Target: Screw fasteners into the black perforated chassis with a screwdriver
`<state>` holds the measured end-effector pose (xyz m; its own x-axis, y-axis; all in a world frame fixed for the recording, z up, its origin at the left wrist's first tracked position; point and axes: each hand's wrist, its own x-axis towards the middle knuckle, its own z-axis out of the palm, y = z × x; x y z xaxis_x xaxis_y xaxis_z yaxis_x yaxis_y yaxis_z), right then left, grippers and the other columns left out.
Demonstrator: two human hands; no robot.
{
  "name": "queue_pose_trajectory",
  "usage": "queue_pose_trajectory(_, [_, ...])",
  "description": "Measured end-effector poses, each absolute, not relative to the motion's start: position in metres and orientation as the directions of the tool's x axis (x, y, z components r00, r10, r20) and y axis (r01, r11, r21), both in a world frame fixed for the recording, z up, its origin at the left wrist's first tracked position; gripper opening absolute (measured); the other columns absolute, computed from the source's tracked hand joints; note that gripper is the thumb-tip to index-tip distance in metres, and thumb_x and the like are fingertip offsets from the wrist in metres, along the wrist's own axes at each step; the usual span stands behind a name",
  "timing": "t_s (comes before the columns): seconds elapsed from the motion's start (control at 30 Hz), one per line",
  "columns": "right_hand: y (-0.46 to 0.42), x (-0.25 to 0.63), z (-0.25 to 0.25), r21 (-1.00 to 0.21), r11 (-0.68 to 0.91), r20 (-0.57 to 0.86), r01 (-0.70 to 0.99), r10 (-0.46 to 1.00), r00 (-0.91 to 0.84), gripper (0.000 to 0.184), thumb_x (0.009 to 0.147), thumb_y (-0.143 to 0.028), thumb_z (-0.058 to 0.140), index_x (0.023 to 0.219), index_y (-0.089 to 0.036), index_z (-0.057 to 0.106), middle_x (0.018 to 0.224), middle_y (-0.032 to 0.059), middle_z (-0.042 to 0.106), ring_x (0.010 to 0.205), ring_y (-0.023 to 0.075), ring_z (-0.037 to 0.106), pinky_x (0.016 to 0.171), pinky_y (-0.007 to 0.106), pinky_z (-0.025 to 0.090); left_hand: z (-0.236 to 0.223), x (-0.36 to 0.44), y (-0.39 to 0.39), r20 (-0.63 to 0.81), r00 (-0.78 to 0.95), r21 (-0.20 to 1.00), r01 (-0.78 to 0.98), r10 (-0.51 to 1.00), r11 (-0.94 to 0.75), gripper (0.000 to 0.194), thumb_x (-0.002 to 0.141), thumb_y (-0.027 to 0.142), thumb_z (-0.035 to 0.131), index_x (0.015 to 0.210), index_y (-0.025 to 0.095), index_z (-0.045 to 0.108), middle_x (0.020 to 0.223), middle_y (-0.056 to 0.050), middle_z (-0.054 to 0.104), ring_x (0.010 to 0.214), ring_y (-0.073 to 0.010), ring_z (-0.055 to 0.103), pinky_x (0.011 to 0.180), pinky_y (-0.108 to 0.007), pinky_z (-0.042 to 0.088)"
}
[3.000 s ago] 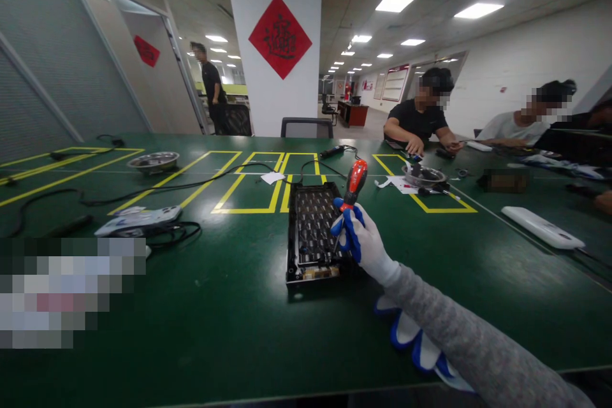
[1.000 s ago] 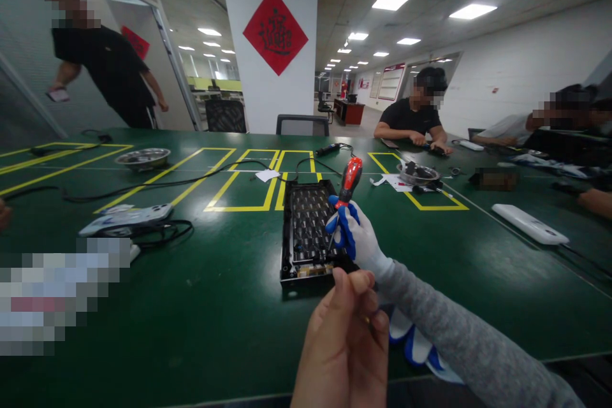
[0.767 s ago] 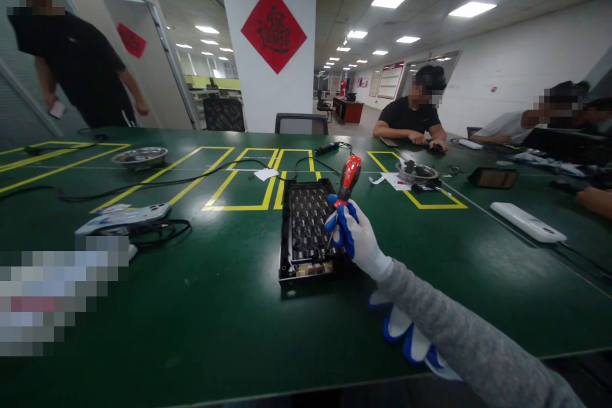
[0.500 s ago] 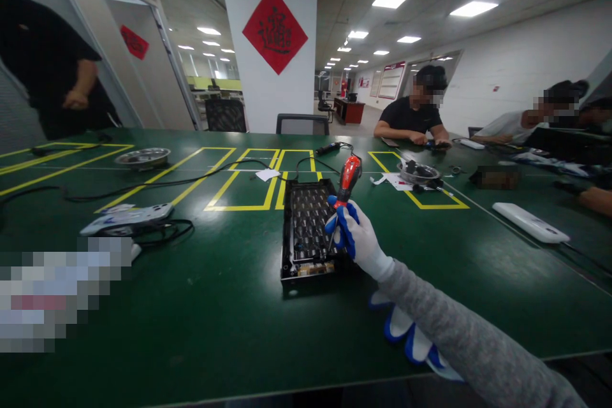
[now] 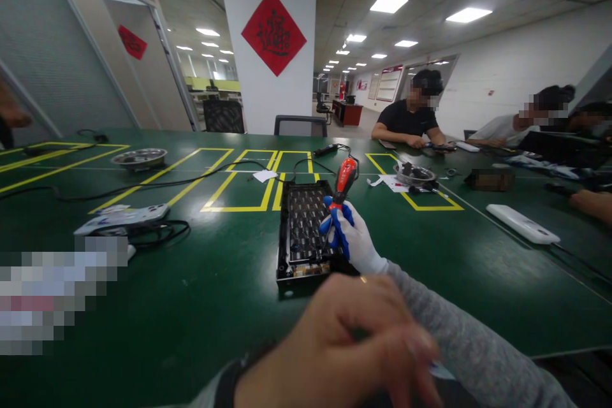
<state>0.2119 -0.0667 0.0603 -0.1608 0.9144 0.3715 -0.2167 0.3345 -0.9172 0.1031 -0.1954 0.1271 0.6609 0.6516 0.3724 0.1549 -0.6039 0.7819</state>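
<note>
My right hand (image 5: 356,236), in a white and blue glove, grips a screwdriver (image 5: 346,178) with a red and black handle. The screwdriver stands nearly upright over the near right part of an open black housing (image 5: 278,268). Rows of shiny shapes fill this housing, and a small board with gold-coloured parts lies at its near end. Whether the tip touches anything, I cannot make out. My bare left hand (image 5: 344,338) is close to the camera, in front of the housing's near edge. Its fingers are bent and blurred, so their grip is unclear.
On the green table (image 5: 215,306), a phone-like device (image 5: 124,220) and a cable lie left. Metal bowls (image 5: 139,159) stand further back, one with dark parts at right. A white power bank-like object (image 5: 521,224) lies right. Other people (image 5: 406,118) sit at the far right side.
My left hand has come into view at the bottom, covering most of the loose blue and white glove. The person standing at left has moved mostly out of view. My right hand keeps the screwdriver.
</note>
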Motion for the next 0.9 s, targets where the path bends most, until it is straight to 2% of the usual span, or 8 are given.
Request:
queue_pose_trajectory(0.1, [-0.067,0.213,0.062,-0.907,0.374,0.399,-0.192,0.910,-0.115,0.034,0.083,-0.042,0.053,0.110,-0.020,0.054,0.072,-0.0013,0.058,0.052,0.0067,0.048,0.048,0.019,0.043,0.120,0.083,-0.135,0.458,0.309,0.840,0.154,0.833,-0.520,0.035,0.085,0.038,0.051,0.056,0.017,0.049,0.055,0.002,0.050,0.053,-0.0109,0.044,0.053,-0.025,0.034])
queue_pose_trajectory(0.17, [-0.068,0.213,0.063,-0.910,0.374,0.398,-0.180,0.909,-0.120,0.035,0.083,-0.042,0.052,0.111,-0.020,0.052,0.071,-0.0017,0.058,0.051,0.0070,0.048,0.048,0.019,0.043,0.101,0.066,-0.096,0.491,0.078,0.830,0.259,0.867,-0.494,0.034,0.083,0.040,0.052,0.059,0.016,0.043,0.056,0.004,0.042,0.052,-0.0095,0.037,0.051,-0.022,0.029])
queue_pose_trajectory(0.23, [-0.069,0.213,0.063,-0.921,0.348,0.374,-0.176,0.915,-0.151,0.036,0.085,-0.044,0.049,0.113,-0.021,0.050,0.068,-0.0025,0.057,0.048,0.0069,0.046,0.044,0.019,0.041,0.080,0.053,-0.066,0.502,0.005,0.827,0.290,0.865,-0.482,0.032,0.084,0.038,0.050,0.062,0.016,0.042,0.057,0.005,0.038,0.053,-0.0090,0.035,0.052,-0.021,0.028])
queue_pose_trajectory(0.43, [-0.072,0.209,0.063,-0.923,0.348,0.372,-0.166,0.917,-0.147,0.032,0.084,-0.043,0.050,0.107,-0.021,0.050,0.067,-0.0035,0.054,0.046,0.0063,0.046,0.041,0.018,0.040,0.047,0.047,-0.039,0.364,0.325,0.836,0.300,0.873,-0.460,0.033,0.084,0.041,0.050,0.065,0.015,0.046,0.057,0.006,0.038,0.052,-0.0082,0.034,0.050,-0.020,0.026])
queue_pose_trajectory(0.6, [-0.076,0.207,0.064,-0.921,0.352,0.378,-0.165,0.909,-0.176,0.031,0.085,-0.041,0.049,0.110,-0.021,0.048,0.070,-0.0027,0.056,0.048,0.0069,0.049,0.042,0.019,0.043,0.051,0.045,-0.044,0.297,0.513,0.821,0.293,0.805,-0.490,0.028,0.086,0.035,0.048,0.074,0.012,0.061,0.071,-0.001,0.059,0.065,-0.0119,0.051,0.062,-0.022,0.039])
queue_pose_trajectory(0.73, [-0.075,0.207,0.064,-0.924,0.338,0.369,-0.181,0.913,-0.175,0.033,0.085,-0.041,0.049,0.111,-0.020,0.047,0.071,-0.0022,0.057,0.047,0.0070,0.050,0.042,0.019,0.043,0.054,0.042,-0.054,0.294,0.558,0.800,0.301,0.776,-0.519,0.017,0.079,0.027,0.057,0.080,0.012,0.065,0.075,-0.002,0.063,0.068,-0.0129,0.054,0.064,-0.022,0.041])
queue_pose_trajectory(0.9, [-0.075,0.208,0.065,-0.925,0.335,0.366,-0.182,0.912,-0.183,0.034,0.084,-0.041,0.050,0.110,-0.020,0.048,0.072,-0.0019,0.058,0.049,0.0073,0.051,0.044,0.020,0.044,0.056,0.043,-0.060,0.244,0.581,0.830,0.290,0.777,-0.477,0.020,0.077,0.030,0.061,0.077,0.011,0.065,0.073,-0.003,0.065,0.069,-0.0149,0.058,0.067,-0.024,0.045])
